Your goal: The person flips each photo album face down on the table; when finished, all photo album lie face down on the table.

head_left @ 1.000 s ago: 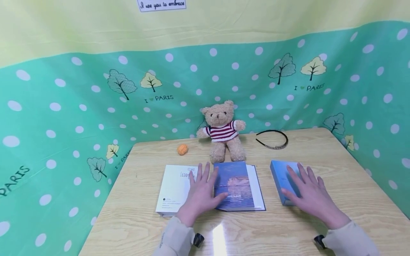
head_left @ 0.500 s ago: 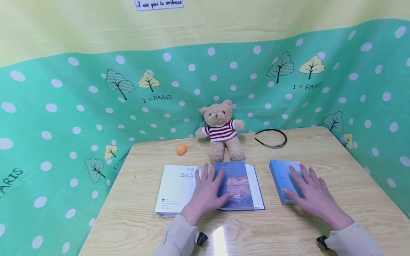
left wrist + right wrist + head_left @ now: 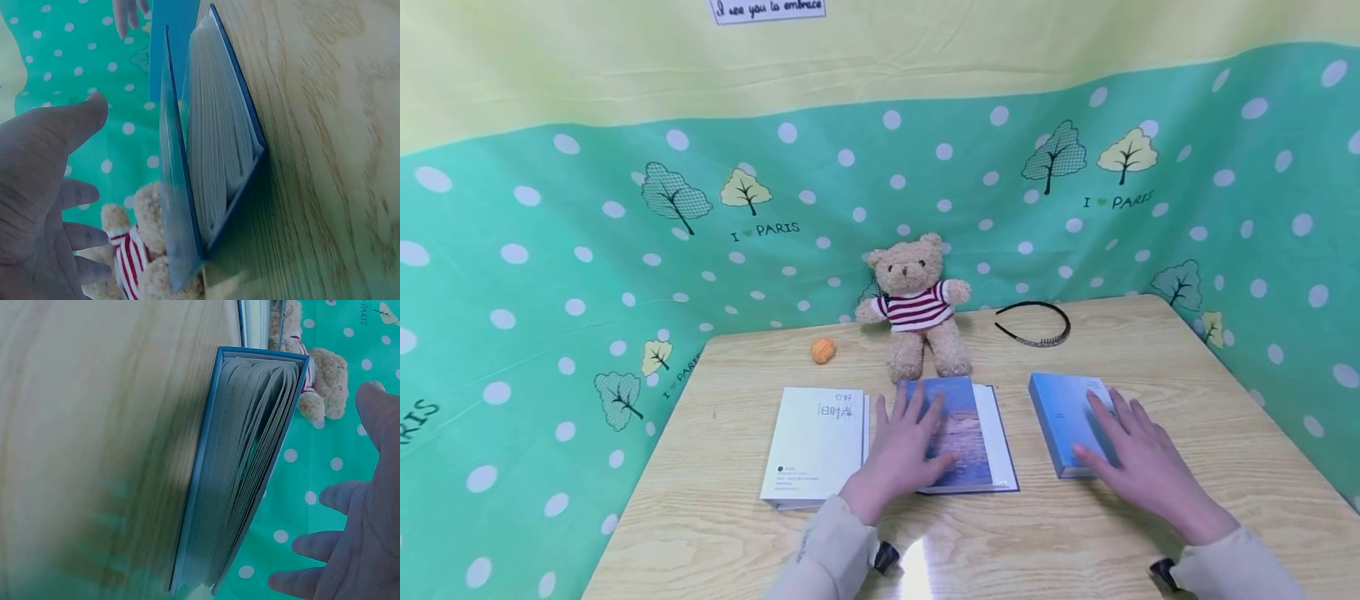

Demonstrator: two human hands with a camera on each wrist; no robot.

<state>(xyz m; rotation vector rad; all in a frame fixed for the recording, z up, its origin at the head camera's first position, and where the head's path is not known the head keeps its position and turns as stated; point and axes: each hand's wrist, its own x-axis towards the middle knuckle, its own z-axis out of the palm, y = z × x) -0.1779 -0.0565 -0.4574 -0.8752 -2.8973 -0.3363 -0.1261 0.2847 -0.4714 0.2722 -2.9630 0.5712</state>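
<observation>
In the head view, a photo album [image 3: 962, 446] with a sea picture on its cover lies at the middle of the table. Over its left part hovers my left hand [image 3: 901, 450], fingers spread and holding nothing. The left wrist view shows a gap between this hand [image 3: 47, 200] and the album's slightly lifted cover [image 3: 178, 150], with thick pages below. Further right lies a blue album [image 3: 1063, 425], its right side covered by my right hand [image 3: 1146, 467], fingers spread. From the right wrist, the palm [image 3: 369, 537] is apart from that album's page edges [image 3: 244, 462].
A white book-like album [image 3: 812, 450] lies left of the photo album. Behind them, a teddy bear [image 3: 917, 308] in a striped shirt sits against the polka-dot curtain [image 3: 805, 267]. An orange ball [image 3: 823, 350] and a black headband [image 3: 1060, 337] rest near the table's back edge.
My left hand has moved right, off the white album and further over the photo album. My right hand has shifted slightly right, uncovering more of the blue album. The head view has turned slightly.
</observation>
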